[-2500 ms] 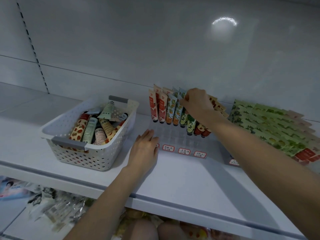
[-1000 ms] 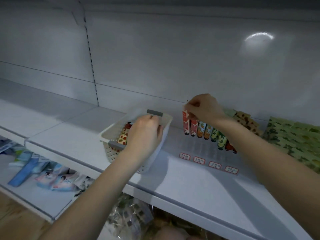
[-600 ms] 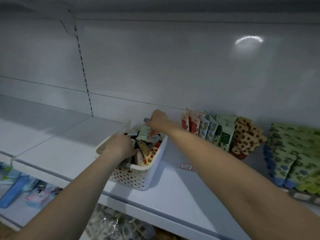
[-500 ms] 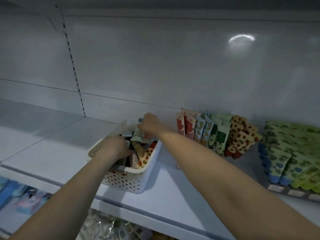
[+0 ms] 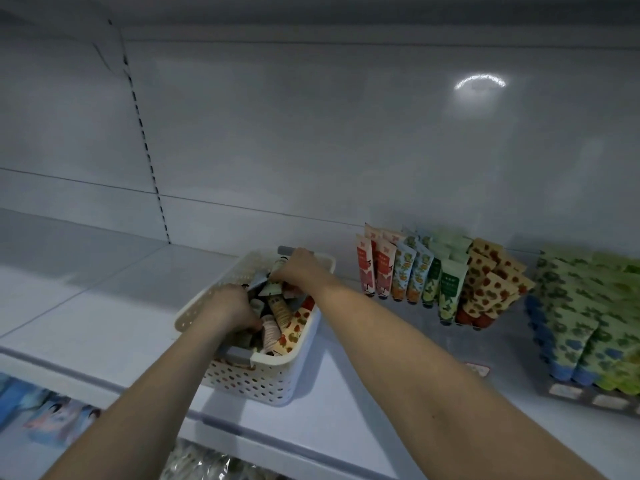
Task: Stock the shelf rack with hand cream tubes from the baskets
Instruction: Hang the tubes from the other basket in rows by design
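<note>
On the white shelf (image 5: 104, 306), close to its front edge, stands a white perforated basket (image 5: 263, 379), and both hands of the person are inside it. I judge that the basket is set just beside the rack (image 5: 415, 275) on purpose, so that each tube has only a short way to go to the right.

The left hand (image 5: 230, 311) is low at the near left side of the basket, its fingers bent down among the hand cream tubes (image 5: 277, 317). The right hand (image 5: 299, 270) is at the far end, near the grey handle (image 5: 284, 250), with its fingertips down on a pale green tube (image 5: 272, 289). The two hands are apart, with loose tubes between them. Whether either hand really grips a tube or only sorts through the heap I cannot tell, because the backs of the hands hide the fingers and the picture is soft.

The tubes in the basket lie mixed, in several patterns, so it seems to me that the person is searching for one certain kind. The rack is to the right of both hands and well apart from them. Its tubes stand cap down in rows by pattern. These rows reach only part of the way toward the price label (image 5: 478, 368), so I judge that more tubes are to come.
</note>
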